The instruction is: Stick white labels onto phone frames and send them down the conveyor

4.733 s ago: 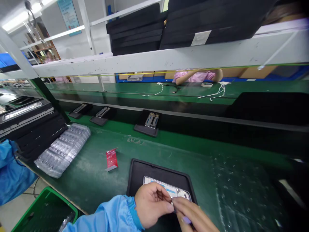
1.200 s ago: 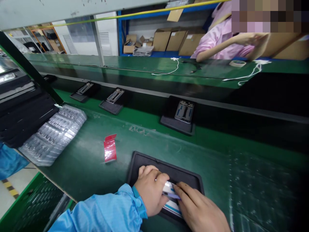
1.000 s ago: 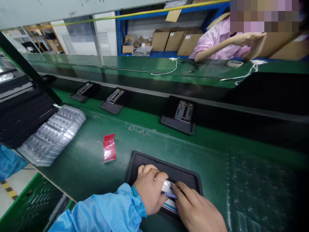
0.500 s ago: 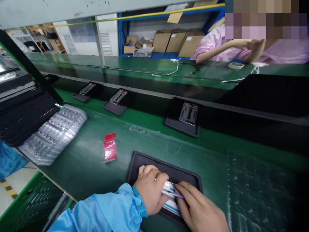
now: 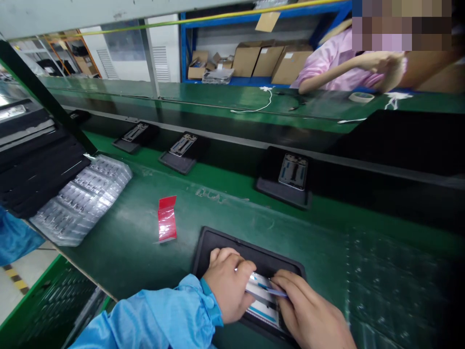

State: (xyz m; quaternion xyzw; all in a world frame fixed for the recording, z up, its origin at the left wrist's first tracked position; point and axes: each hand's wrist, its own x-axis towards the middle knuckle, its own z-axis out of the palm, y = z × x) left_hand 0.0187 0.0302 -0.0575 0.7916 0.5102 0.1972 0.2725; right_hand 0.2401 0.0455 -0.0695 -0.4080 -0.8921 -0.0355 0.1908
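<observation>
A black tray [image 5: 250, 245] lies on the green bench, and a silver phone-like frame [image 5: 262, 304] with blue strips is in it. My left hand [image 5: 229, 286], in a blue sleeve, is closed over the frame's left end, its fingers curled round the edge. My right hand [image 5: 308, 305] pinches a thin purplish strip [image 5: 275, 292] between thumb and fingers over the frame's right part. The strip runs across the frame towards my left hand. Both palms hide parts of the frame.
Left of the tray lies a red film piece [image 5: 167, 219]. Clear plastic trays [image 5: 85, 198] are at the left, another [image 5: 392, 281] at the right. Beyond, black holders [image 5: 285, 189] with phone frames stand in a row. A person in pink [image 5: 334, 63] sits across the bench.
My right hand has shifted slightly right with the purplish strip, showing more of the frame. My left hand has stayed nearly still. The holders behind appear a little further right.
</observation>
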